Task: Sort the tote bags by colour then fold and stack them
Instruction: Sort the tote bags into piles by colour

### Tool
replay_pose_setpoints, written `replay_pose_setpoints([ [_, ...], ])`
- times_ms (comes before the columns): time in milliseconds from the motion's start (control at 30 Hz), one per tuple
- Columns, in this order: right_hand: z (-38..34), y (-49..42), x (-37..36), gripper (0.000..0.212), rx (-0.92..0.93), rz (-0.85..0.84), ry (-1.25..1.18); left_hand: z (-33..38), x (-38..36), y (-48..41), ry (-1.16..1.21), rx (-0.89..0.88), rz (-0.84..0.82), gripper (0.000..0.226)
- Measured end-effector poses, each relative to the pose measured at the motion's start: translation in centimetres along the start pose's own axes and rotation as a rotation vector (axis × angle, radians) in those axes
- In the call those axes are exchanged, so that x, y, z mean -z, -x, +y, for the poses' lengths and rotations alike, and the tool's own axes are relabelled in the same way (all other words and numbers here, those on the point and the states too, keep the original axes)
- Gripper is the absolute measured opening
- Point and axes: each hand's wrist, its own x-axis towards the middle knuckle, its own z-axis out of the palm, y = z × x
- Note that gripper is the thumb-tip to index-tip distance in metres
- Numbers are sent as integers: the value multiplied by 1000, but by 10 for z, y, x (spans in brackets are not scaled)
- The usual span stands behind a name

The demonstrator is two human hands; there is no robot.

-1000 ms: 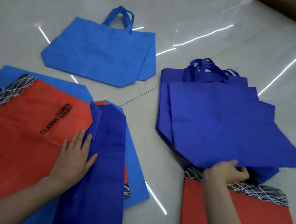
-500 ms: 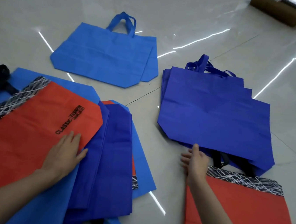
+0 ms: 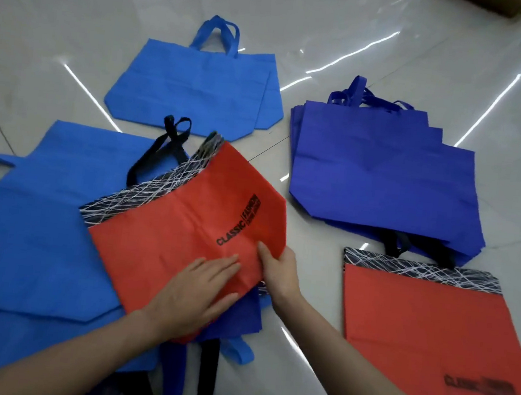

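A red tote bag (image 3: 168, 236) with a black scribble band and black handles lies tilted on the mixed pile at the lower left. My right hand (image 3: 278, 271) pinches its right edge, thumb on top. My left hand (image 3: 198, 290) rests flat on its lower part, fingers spread. Under it lie light blue bags (image 3: 30, 231) and a dark blue bag (image 3: 240, 317). A stack of dark blue bags (image 3: 380, 174) lies at the right. Another red bag (image 3: 424, 337) lies flat at the lower right. Light blue bags (image 3: 199, 91) lie at the far centre.
Everything lies on a glossy pale tiled floor (image 3: 349, 39) with bright light reflections. A brown cardboard box (image 3: 504, 5) shows at the top right corner. Bare floor runs between the piles.
My right hand left the dark blue stack, crossed to the left pile and took the red bag's edge. The red bag has shifted right and turned, now covering the dark blue bag.
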Motion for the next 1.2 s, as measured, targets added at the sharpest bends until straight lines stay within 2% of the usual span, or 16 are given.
replay_pose_setpoints([
  [67,-5,7,23,9,28,87,-124,-1,-2,-1,-46,-22,-10,65],
  [167,2,17,77,5,58,334,-259,5,-10,-10,-81,-13,-11,65],
  [267,22,33,134,8,76,590,-285,21,-19,-26,-43,1,-23,67],
  [367,50,57,185,1,8,838,-291,43,-29,-49,-48,-87,3,70],
  [533,91,115,251,48,-199,1156,-252,88,-42,-76,17,-189,34,66],
  [700,128,163,270,40,-294,1365,-35,103,-47,-82,46,-237,8,56],
  [800,131,167,272,63,-583,1433,265,94,-44,-80,30,-236,5,58],
  [833,130,165,273,71,-566,1436,431,89,-43,-79,35,-222,-2,58],
  [867,127,162,273,74,-446,1391,646,84,-41,-77,34,-204,-10,58],
  [900,126,157,273,74,-258,1271,874,78,-39,-75,27,-189,-16,58],
  [967,119,137,264,64,129,877,1157,66,-34,-68,12,-171,-19,56],
  [1033,106,108,236,50,372,501,1265,53,-29,-59,9,-132,-9,54],
  [1100,93,82,201,49,386,241,1318,38,-24,-48,1,-76,8,52],
  [1200,79,51,160,58,212,58,1304,13,-19,-30,-25,8,18,51],
])
